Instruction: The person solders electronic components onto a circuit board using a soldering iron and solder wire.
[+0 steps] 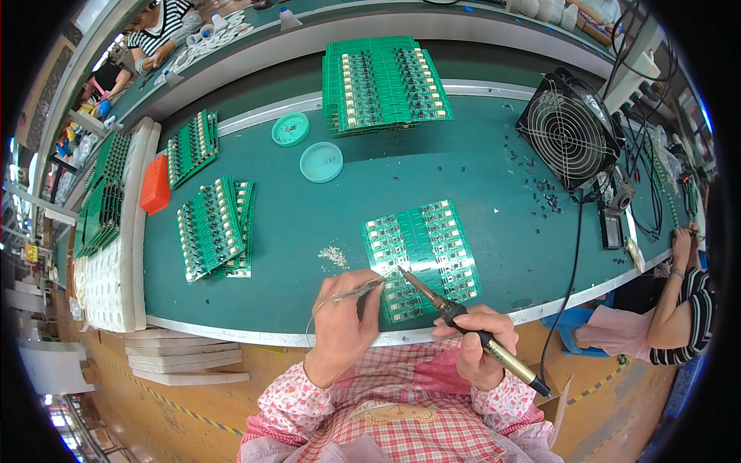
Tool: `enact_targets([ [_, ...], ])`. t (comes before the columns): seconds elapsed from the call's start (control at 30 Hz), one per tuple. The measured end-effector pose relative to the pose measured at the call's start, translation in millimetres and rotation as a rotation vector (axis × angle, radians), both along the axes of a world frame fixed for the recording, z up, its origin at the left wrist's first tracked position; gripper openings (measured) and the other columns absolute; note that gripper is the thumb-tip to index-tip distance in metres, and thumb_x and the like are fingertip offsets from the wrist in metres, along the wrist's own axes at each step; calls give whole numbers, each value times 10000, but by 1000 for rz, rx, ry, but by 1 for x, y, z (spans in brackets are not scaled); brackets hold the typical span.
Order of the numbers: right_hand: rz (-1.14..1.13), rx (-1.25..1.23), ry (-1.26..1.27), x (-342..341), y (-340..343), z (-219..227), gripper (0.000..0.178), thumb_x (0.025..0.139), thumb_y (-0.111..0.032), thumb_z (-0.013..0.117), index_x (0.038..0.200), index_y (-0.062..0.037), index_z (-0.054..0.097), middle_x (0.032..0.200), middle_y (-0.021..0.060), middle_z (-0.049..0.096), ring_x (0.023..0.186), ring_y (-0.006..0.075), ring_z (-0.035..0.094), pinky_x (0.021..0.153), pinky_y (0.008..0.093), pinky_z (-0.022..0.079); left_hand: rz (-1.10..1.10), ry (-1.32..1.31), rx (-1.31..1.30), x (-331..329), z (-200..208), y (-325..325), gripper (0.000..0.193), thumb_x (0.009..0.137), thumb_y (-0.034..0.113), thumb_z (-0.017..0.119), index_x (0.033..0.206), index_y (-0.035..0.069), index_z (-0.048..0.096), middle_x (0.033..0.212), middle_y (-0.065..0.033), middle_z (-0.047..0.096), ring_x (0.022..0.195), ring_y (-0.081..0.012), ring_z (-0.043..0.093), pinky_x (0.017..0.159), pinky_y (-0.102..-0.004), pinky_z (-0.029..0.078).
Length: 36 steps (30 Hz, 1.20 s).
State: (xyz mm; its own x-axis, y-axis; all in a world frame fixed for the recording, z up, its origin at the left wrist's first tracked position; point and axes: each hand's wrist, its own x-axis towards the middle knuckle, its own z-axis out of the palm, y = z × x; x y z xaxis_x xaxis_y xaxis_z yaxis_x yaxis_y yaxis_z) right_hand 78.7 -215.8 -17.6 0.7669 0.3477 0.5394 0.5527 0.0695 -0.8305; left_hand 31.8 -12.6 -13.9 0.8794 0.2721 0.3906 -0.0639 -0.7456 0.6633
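A green circuit board (423, 245) with rows of small parts lies flat near the table's front edge. My right hand (486, 339) grips a soldering iron (444, 306), its tip down at the board's left rows. My left hand (344, 318) is closed on slim silver tweezers (360, 291), their points at the board's left side near the iron tip. A thin wire (315, 312) loops out beside that hand; how it is held is hidden. Just beyond my left hand lies a small pile of tiny pale parts (333, 257).
Stacked circuit boards stand at the back (386, 85) and left (210, 228). Two round turquoise dishes (321, 162) and a red box (155, 185) sit on the green table. A fan (567, 127) stands at right, with scattered black bits (546, 197) and a hanging cord (575, 278). Other people work nearby.
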Motion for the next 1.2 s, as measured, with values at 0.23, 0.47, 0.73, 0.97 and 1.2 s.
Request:
enact_targets([
  [0.23,-4,-2,110,-2,0,-1,115,951,-125,647,1028,-45,617,767,77,745,698,202,727,640,324,562,11,-8,6,0,-2,0,145,821,-32,710,955,21,688,983,-105,709,853,-297,659,779,-374,500],
  [0.47,-5,-149,169,4,4,4,100,930,-97,663,1009,-44,630,733,66,731,675,184,723,638,312,552,18,7,3,-1,0,0,153,821,-24,715,962,30,691,991,-92,712,854,-291,656,780,-370,501],
  [0.73,-7,-194,187,5,10,4,100,904,-64,682,995,-33,655,740,66,736,668,184,732,620,294,560,14,9,2,0,1,0,133,825,-19,710,948,28,696,991,-93,713,855,-288,655,777,-369,502],
  [0.97,42,-258,26,9,10,9,70,938,-63,629,991,-20,618,732,87,735,681,194,734,651,326,573,15,12,14,0,1,1,88,827,-15,703,907,22,709,989,-93,714,850,-287,654,775,-369,496],
  [1.2,-5,-183,29,5,13,3,100,874,-46,707,960,-27,661,698,64,726,633,190,717,571,294,553,14,11,10,-1,1,0,79,831,-8,704,904,20,709,989,-92,714,844,-289,654,774,-373,495],
])
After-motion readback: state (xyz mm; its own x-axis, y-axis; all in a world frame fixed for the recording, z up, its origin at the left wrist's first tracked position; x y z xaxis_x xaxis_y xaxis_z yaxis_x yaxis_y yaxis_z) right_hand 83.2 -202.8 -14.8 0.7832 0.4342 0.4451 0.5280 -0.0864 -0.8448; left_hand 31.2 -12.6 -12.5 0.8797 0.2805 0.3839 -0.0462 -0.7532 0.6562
